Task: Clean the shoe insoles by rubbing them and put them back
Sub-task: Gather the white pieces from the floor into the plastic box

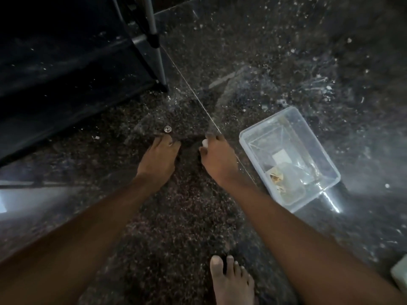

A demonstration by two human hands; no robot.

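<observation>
Both my hands are low over the dark speckled floor (275, 51), in dim light. My left hand (159, 159) lies palm down with the fingers together and bent at the tips, pressing on a dark flat thing just in front of it. I think this is the shoe insole (176, 122), but it is almost the same colour as the floor and its edges are hard to see. My right hand (217, 156) is curled; its grip pinches a small white piece (205, 142), maybe a cloth or a wipe, I cannot tell which.

I judge that I am in the rubbing step: one hand holds, the other is ready to wipe. The next move needs firm pressure from the left hand and strokes along the insole.

The long axis seems to run away from my hands and a little left, but I cannot say which end is the toe. A clear plastic box (326, 164) stands near the right hand, on its outer side. A dark rack (66, 73) is beyond the left hand.
</observation>
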